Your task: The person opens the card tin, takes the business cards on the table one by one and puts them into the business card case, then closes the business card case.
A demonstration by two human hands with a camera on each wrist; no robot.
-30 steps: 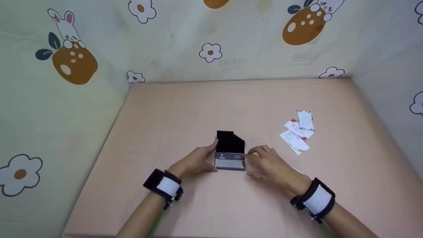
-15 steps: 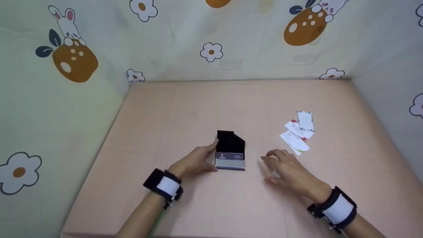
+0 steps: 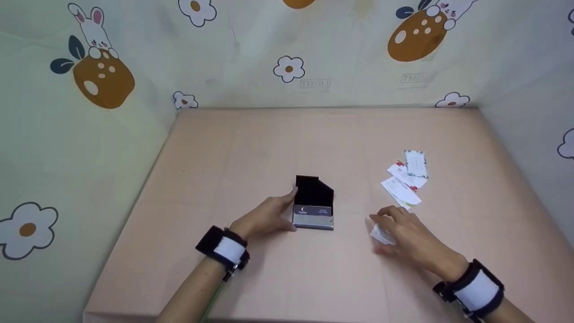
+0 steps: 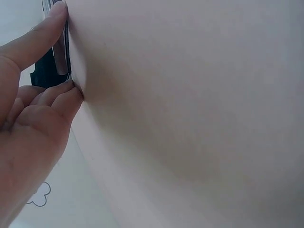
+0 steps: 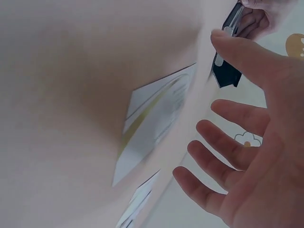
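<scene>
Black card case (image 3: 314, 205) lid upright, left hand (image 3: 264, 216) gripping, right hand (image 3: 406, 233) spread, seemingly over card (image 3: 382, 234).

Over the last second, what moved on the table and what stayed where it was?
The right hand left the right side of the open card case and slid right and toward the person; it is now over a loose card on the table, fingers spread, without a grip on it. The left hand stayed holding the case's left side. The pile of cards did not move.
</scene>
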